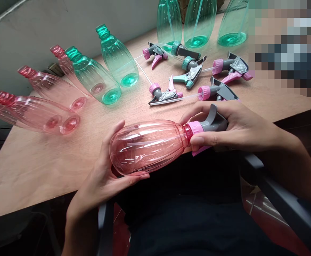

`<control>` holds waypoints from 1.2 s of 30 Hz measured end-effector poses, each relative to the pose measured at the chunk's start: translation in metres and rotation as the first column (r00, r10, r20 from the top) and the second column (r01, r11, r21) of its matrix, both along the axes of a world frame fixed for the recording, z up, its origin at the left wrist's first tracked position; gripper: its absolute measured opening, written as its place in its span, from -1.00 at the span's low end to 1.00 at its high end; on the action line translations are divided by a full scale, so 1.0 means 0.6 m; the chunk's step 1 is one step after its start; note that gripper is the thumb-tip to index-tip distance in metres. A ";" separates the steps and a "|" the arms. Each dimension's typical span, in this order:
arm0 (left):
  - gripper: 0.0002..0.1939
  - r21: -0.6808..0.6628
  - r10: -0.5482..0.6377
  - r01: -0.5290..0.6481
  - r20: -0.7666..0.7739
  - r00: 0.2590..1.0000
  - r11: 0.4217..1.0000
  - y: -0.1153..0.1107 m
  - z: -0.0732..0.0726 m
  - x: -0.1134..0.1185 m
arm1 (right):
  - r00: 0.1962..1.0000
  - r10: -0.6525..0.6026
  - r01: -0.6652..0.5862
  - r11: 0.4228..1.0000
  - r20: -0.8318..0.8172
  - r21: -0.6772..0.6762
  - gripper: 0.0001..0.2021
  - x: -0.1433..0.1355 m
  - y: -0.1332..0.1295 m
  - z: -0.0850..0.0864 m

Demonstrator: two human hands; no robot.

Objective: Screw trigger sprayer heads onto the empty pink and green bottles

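Observation:
A clear pink spray bottle [150, 142] lies sideways between my hands, just over the table's near edge. Its rounded base rests in my left hand [110, 167], whose fingers and thumb wrap round it. My right hand [224, 131] grips the neck end, where a grey trigger sprayer head [215, 122] with a pink collar [196, 127] sits on the bottle. Thumb and fingers press around that collar. Inside the bottle a thin dip tube runs toward the base. Part of the sprayer head is hidden by my right hand.
Several loose trigger sprayers [168, 94] lie beyond my hands on the wooden table [97, 121]. Open-necked pink bottles [35, 110] and green bottles [118, 58] stand at the left. Green bottles with tubes inside [200, 21] stand at the back. A chair armrest [254, 163] is below my right arm.

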State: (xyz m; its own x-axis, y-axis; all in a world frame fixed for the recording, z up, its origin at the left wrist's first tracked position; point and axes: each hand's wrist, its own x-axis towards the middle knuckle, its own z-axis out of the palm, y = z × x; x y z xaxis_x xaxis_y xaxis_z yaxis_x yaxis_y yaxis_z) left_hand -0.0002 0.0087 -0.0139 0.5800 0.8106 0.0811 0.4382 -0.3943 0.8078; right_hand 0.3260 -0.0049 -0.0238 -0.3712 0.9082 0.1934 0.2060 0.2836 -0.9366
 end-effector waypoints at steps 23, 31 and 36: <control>0.14 -0.050 0.034 -0.031 0.057 0.998 0.998 -0.002 0.002 0.007 | 1.000 0.000 -0.001 0.999 -0.022 -0.034 -0.72 0.001 -0.001 0.000; 0.16 -0.063 0.058 -0.054 0.061 0.996 0.997 -0.003 0.001 0.010 | 0.998 -0.016 0.012 0.998 -0.057 -0.064 -0.75 -0.001 -0.003 0.001; 0.11 -0.082 0.114 -0.110 0.050 0.992 0.991 -0.012 0.009 0.018 | 0.998 -0.042 0.041 0.998 -0.040 -0.046 -0.72 -0.004 -0.003 0.000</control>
State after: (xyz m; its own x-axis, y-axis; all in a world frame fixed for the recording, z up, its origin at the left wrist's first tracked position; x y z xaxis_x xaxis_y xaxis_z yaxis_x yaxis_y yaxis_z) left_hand 0.0104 0.0018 -0.0084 0.4818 0.8752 0.0427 0.4307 -0.2790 0.8583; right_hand 0.3237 -0.0068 -0.0235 -0.3257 0.9308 0.1656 0.1783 0.2325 -0.9561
